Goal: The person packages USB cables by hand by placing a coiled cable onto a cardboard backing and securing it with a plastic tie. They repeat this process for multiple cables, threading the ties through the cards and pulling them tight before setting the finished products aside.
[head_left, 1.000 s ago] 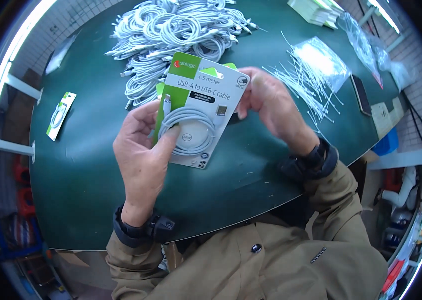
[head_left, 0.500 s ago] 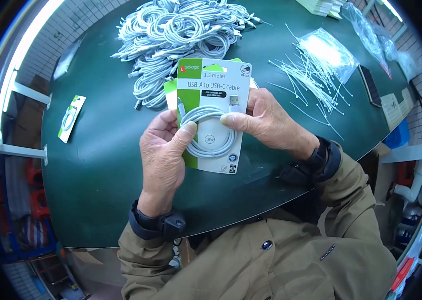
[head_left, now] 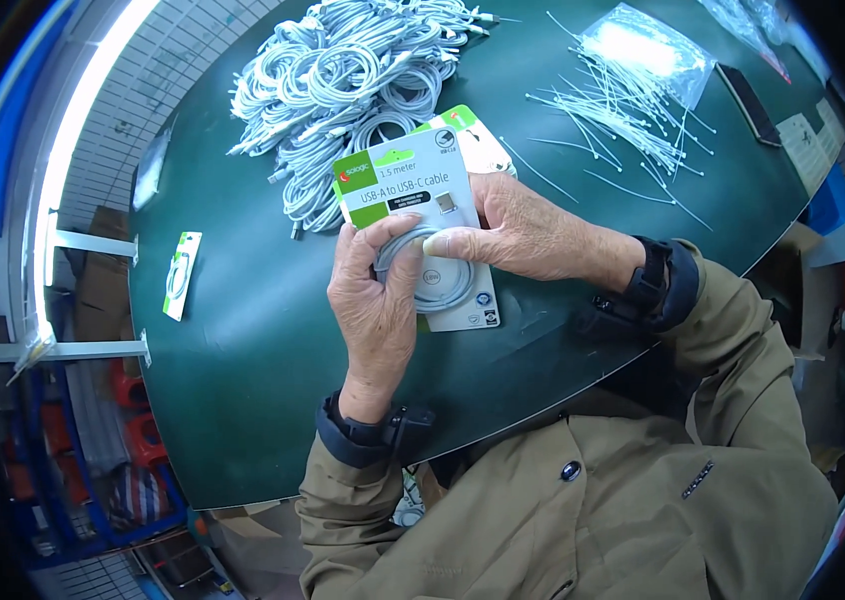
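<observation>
A white and green packaging card (head_left: 415,182) with a coiled pale grey USB cable (head_left: 455,290) against its front is held up over the table, slightly tilted. My left hand (head_left: 375,310) pinches the coil's left side between thumb and fingers, in front of the card. From the right, my right hand (head_left: 533,228) grips the card, its thumb pressing on the top of the coil and its other fingers hidden behind. The cable's wide plug (head_left: 446,203) shows on the card above that thumb; the other plug is hidden. Behind lies another green and white card (head_left: 483,148).
A big heap of coiled cables (head_left: 343,75) covers the table's far middle. At the far right lie loose white cable ties (head_left: 633,130), a clear plastic bag (head_left: 658,50) and a dark phone (head_left: 748,105). On the left lies a carded cable (head_left: 181,275).
My left hand's fingers have come round to the card's front and now pinch the coil. The card has tilted, and more of the card behind shows. The view has shifted.
</observation>
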Demonstrator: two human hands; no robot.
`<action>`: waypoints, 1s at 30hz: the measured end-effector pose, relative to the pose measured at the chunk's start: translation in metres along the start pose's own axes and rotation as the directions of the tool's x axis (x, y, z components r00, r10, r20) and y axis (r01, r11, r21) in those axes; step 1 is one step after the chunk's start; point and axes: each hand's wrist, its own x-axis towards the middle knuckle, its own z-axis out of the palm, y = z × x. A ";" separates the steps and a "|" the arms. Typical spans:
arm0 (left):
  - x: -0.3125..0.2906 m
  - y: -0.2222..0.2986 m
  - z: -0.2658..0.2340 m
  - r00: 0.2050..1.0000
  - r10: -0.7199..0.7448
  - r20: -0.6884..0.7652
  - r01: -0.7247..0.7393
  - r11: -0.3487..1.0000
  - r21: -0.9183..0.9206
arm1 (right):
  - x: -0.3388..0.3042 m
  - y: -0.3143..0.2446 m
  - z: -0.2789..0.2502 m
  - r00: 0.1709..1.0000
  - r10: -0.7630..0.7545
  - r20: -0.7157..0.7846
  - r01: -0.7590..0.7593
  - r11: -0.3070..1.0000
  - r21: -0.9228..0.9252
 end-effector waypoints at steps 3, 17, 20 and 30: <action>0.002 0.001 -0.001 0.999 -0.010 0.042 0.008 0.999 0.050 | -0.001 0.002 0.001 0.999 -0.036 0.006 0.036 0.999 -0.009; 0.003 0.012 0.012 0.975 -0.177 -0.132 0.138 0.955 -0.261 | -0.001 -0.005 0.003 0.967 0.070 -0.244 -0.018 0.978 0.209; 0.004 0.014 0.011 0.968 -0.240 -0.075 0.206 0.928 -0.311 | -0.003 -0.006 0.006 0.965 0.056 -0.255 0.004 0.973 0.231; 0.002 0.009 0.007 0.975 0.029 -0.221 -0.050 0.995 -0.089 | 0.000 -0.001 0.007 0.961 0.073 -0.265 -0.014 0.976 0.219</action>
